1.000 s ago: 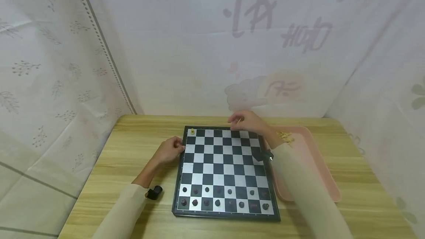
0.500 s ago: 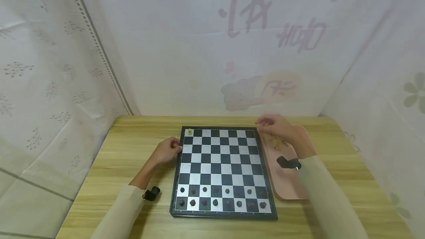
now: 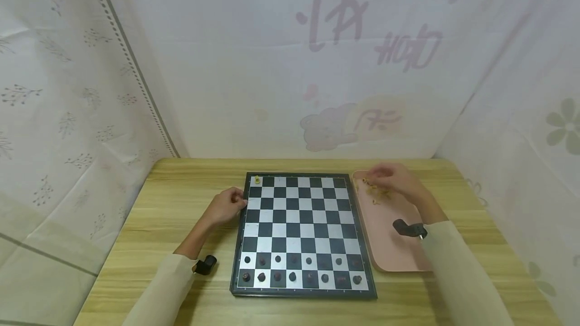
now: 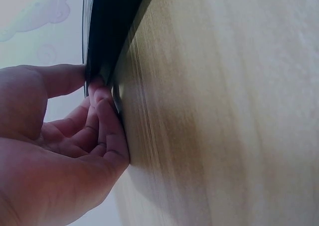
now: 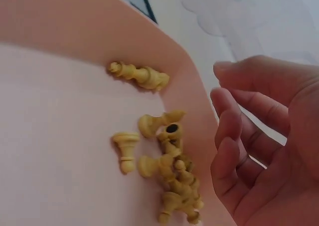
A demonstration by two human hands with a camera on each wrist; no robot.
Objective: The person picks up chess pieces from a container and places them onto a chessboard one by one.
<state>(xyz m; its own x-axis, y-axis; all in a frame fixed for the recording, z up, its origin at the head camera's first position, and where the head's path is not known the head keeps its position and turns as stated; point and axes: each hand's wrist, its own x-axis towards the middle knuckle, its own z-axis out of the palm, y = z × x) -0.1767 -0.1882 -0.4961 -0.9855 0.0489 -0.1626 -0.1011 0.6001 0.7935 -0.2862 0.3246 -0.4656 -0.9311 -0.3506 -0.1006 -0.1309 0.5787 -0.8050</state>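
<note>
A folding-style chessboard [image 3: 293, 230] lies on the wooden table. My left hand [image 3: 224, 206] holds its left edge; in the left wrist view the thumb lies on the rim and the curled fingers press against the side. One pale yellow chess piece [image 3: 257, 179] stands on the far left corner square. My right hand [image 3: 399, 181] hovers over the far end of the pink tray [image 3: 394, 250], holding nothing, fingers loosely bent. In the right wrist view, several yellow pieces lie in a heap [image 5: 174, 181], with one long piece [image 5: 137, 75] and a pawn [image 5: 126, 151] apart.
Dark chess pieces [image 3: 292, 276] fill the two rows nearest me. The tray's raised wall [image 5: 189, 81] runs along the board's right side. A patterned cloth [image 3: 254, 89] hangs behind the table's far edge [image 3: 204, 159].
My right hand has moved right and nearer, from above the board's far edge to over the tray. My left hand stays on the board's edge. The head view has shifted slightly.
</note>
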